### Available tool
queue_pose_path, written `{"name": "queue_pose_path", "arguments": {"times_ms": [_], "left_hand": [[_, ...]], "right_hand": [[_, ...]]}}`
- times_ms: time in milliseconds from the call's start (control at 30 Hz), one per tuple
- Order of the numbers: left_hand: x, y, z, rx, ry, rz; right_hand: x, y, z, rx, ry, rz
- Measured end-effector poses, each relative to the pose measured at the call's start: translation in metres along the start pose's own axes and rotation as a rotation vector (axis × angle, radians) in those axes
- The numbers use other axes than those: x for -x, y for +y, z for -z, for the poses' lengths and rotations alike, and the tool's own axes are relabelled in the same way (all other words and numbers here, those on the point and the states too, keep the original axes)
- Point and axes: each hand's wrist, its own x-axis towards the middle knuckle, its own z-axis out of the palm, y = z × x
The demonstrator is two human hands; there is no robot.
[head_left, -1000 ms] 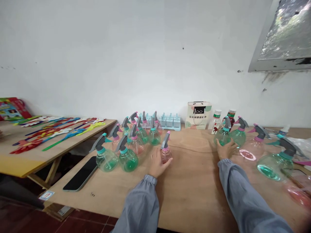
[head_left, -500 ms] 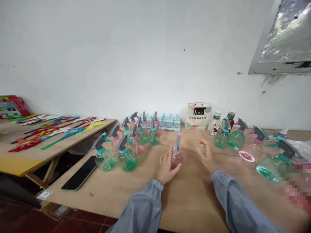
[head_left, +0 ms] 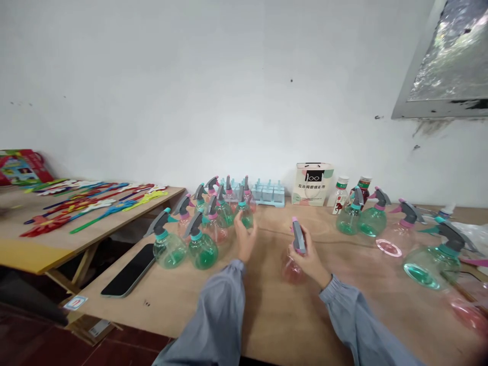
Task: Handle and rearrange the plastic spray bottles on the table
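My right hand [head_left: 309, 258] is closed around the grey-and-pink spray head of a pink spray bottle [head_left: 293, 272], which is tilted over the middle of the table. My left hand [head_left: 246, 238] has thumb and fingers apart in front of a green spray bottle [head_left: 247, 219]; whether the fingertips touch it I cannot tell. Several more green and pink bottles stand to the left, among them a green spray bottle [head_left: 203, 252] nearest the front. On the right are further ones, including a pink spray bottle [head_left: 396, 236] and a large green spray bottle [head_left: 434, 267].
A phone [head_left: 128, 272] lies at the table's left edge. Along the wall stand light blue moulds [head_left: 269, 193], a paper bag [head_left: 311, 185] and a white bottle [head_left: 338, 195]. Across a gap, another table [head_left: 23, 244] carries colourful flower-shaped sticks [head_left: 91, 206].
The pink spray bottle has moved slightly right and tilted, passing from beside my left hand into my right hand's grip. My left hand has drawn away leftward toward the green bottles.
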Motion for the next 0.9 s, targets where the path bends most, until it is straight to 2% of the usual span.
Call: {"name": "queue_pose_path", "arguments": {"times_ms": [67,167,233,367,467,533,633,733,900], "left_hand": [[-0.030,-0.007,-0.010,-0.074,0.017,0.053],[-0.060,-0.015,-0.024,-0.262,-0.045,0.202],[-0.070,-0.017,-0.030,-0.358,-0.080,0.280],[-0.074,-0.017,-0.034,-0.416,-0.112,0.324],[-0.065,-0.013,-0.030,-0.461,-0.136,0.325],[-0.053,-0.011,-0.027,-0.501,-0.184,0.260],[-0.027,-0.008,-0.019,-0.538,-0.220,0.139],[-0.002,-0.009,-0.009,-0.423,-0.215,0.078],[0.027,-0.009,0.005,-0.267,-0.236,0.017]], "right_hand": [[0.001,0.003,0.001,0.030,0.006,0.006],[0.001,0.008,0.003,0.029,0.009,0.004],[0.002,0.009,0.004,-0.046,-0.017,-0.025],[0.002,0.006,0.011,-0.113,-0.040,-0.075],[0.001,0.003,0.019,-0.079,-0.076,-0.102],[0.001,0.004,0.025,-0.086,-0.074,-0.125],[0.001,0.008,0.029,-0.165,0.006,-0.167],[-0.001,0.006,0.027,-0.318,0.085,-0.242],[-0.003,-0.010,0.023,-0.499,0.004,-0.363]]}}
